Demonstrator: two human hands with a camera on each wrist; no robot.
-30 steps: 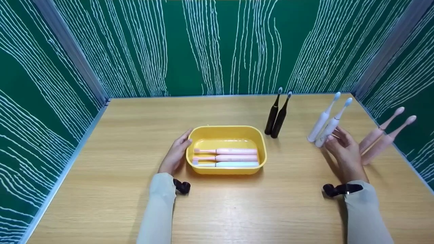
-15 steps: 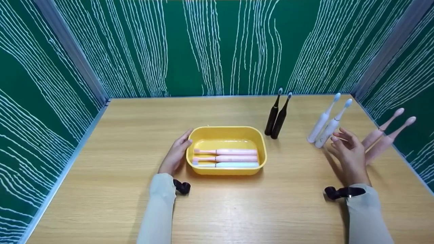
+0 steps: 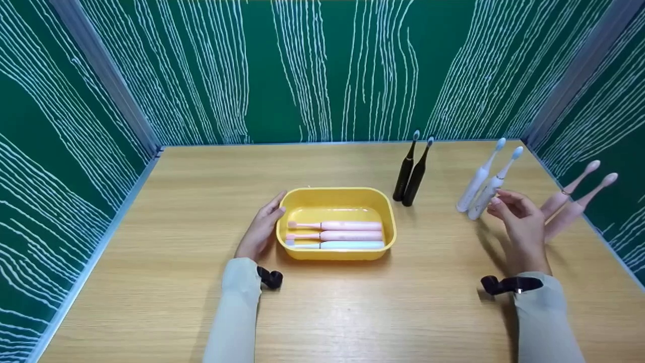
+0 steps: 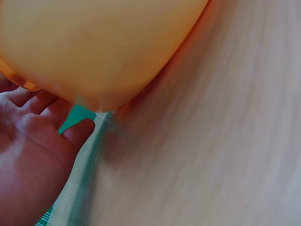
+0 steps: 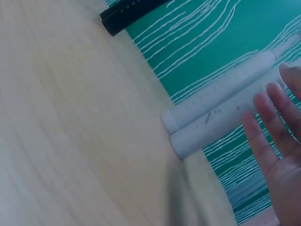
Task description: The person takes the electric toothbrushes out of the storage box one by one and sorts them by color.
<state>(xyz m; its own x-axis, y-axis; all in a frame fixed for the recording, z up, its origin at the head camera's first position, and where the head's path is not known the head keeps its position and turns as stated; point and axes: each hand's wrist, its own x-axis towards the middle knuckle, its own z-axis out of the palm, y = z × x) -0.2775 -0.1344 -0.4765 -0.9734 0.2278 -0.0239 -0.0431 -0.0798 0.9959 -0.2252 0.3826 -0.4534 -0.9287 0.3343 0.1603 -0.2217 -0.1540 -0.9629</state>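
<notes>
A yellow tray [image 3: 388, 222] sits mid-table with two pink toothbrushes [image 3: 347, 230] and a pale blue one [image 3: 342, 245] lying in it. My left hand [image 3: 262, 227] rests with straight fingers against the tray's left wall; in the left wrist view that hand [image 4: 33, 155] lies beside the tray [image 4: 94, 47]. My right hand [image 3: 506, 204] hovers with its fingers spread beside two upright white toothbrushes [image 3: 478, 186] and holds nothing. In the right wrist view its fingers [image 5: 273, 117] are right at the nearer white handle [image 5: 216, 125]; I cannot tell if they touch.
Two black toothbrushes [image 3: 410, 174] stand behind the tray's right corner. Two pink toothbrushes [image 3: 567, 201] stand at the far right near the table edge. Green patterned walls enclose the wooden table [image 3: 201, 176] on three sides.
My right hand has drifted slightly right and lifted, its fingers staying close to the white toothbrushes. The left hand and the tray have not moved.
</notes>
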